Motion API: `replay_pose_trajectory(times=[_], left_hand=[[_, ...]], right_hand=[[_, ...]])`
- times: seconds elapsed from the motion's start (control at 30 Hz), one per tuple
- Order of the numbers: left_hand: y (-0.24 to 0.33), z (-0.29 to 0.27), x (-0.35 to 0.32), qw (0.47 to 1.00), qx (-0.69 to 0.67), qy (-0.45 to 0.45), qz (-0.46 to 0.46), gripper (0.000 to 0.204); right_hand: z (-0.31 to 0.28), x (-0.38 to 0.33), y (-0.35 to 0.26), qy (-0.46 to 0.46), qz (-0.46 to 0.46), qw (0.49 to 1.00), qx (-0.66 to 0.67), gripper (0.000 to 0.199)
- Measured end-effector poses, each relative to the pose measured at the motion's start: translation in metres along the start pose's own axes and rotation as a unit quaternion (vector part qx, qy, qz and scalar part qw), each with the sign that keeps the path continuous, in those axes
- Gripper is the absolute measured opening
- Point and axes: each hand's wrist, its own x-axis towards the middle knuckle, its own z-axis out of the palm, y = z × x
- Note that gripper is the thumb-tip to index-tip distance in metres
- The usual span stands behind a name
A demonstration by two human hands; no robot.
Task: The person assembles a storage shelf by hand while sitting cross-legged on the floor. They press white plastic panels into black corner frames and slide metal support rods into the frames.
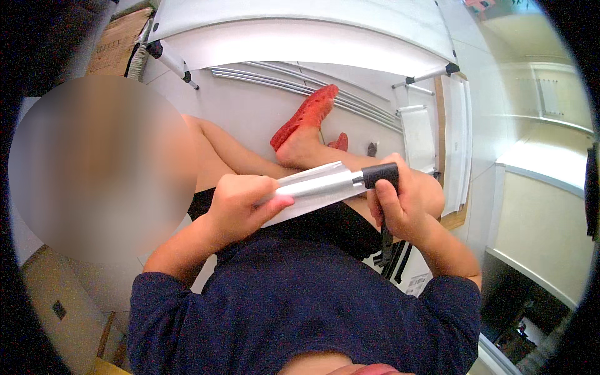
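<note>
My left hand (244, 209) is closed around a strip of white fabric (331, 170) and the silver metal tube (306, 185) that runs along it. At the tube's right end sits a black plastic connector (380, 175), with my right hand (400, 200) wrapped around it. A black arm of the connector (385, 240) points down below my right hand. The tube lies slightly tilted over my lap, its right end higher. The fabric's left end is hidden behind my left hand.
Ahead stands a white fabric-covered frame (300, 39) with black corner joints. Several loose metal tubes (262, 80) lie on the floor beneath it, near my red shoe (306, 115). White panels (455, 144) lean to the right. A cardboard box (115, 47) is far left; a round area below it is blurred.
</note>
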Motion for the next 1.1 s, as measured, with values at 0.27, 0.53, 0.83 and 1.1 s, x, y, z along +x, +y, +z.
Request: replay_pose_trajectory(times=[0.27, 0.53, 0.83, 1.1], left_hand=[[0.008, -0.027, 0.021, 0.983, 0.136, -0.126, 0.012, 0.018], [0.012, -0.011, 0.025, 0.976, 0.164, -0.141, 0.038, 0.026], [0.001, 0.004, 0.017, 0.974, 0.126, -0.187, 0.024, 0.028], [-0.004, 0.007, 0.015, 0.978, 0.113, -0.176, 0.012, 0.026]], right_hand=[[-0.007, 0.008, -0.009, 0.034, -0.109, 0.990, -0.081, 0.021], [-0.004, 0.000, -0.011, 0.032, -0.100, 0.989, -0.106, 0.012], [-0.008, 0.003, -0.010, -0.012, -0.018, 0.979, -0.202, 0.021], [-0.002, 0.008, -0.007, -0.021, -0.036, 0.976, -0.215, 0.020]])
